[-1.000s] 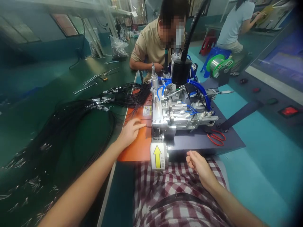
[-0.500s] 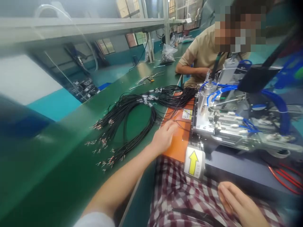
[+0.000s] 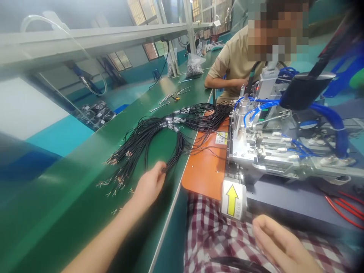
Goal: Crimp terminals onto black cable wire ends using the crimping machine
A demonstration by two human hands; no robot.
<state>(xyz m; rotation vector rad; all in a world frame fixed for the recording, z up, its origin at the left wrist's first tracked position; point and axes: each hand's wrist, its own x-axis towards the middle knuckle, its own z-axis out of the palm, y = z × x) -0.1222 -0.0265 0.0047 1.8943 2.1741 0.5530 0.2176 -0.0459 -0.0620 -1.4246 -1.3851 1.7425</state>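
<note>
Black cables (image 3: 174, 146) with stripped wire ends lie in a bundle, bound with clear ties, on the green bench. My left hand (image 3: 150, 182) is closed around a looped part of the bundle on its near side; the fingertips are partly hidden. My right hand (image 3: 280, 240) hovers over my lap, loosely curved with nothing visible in it. Beside it stands a metal fixture machine (image 3: 247, 140) with blue air hoses. A few thin cables run from the bundle across the orange plate (image 3: 203, 174) to the machine's edge.
A white guard with a yellow arrow (image 3: 233, 199) juts out at the machine's front. Hand tools (image 3: 170, 98) and a bag of small parts (image 3: 195, 66) lie farther back on the bench. A co-worker (image 3: 230, 64) sits across. Red cables (image 3: 342, 208) lie at right.
My left hand has moved left and down from above the orange plate to the cable bundle and closed on it. My right hand stays over my lap. The view has shifted slightly.
</note>
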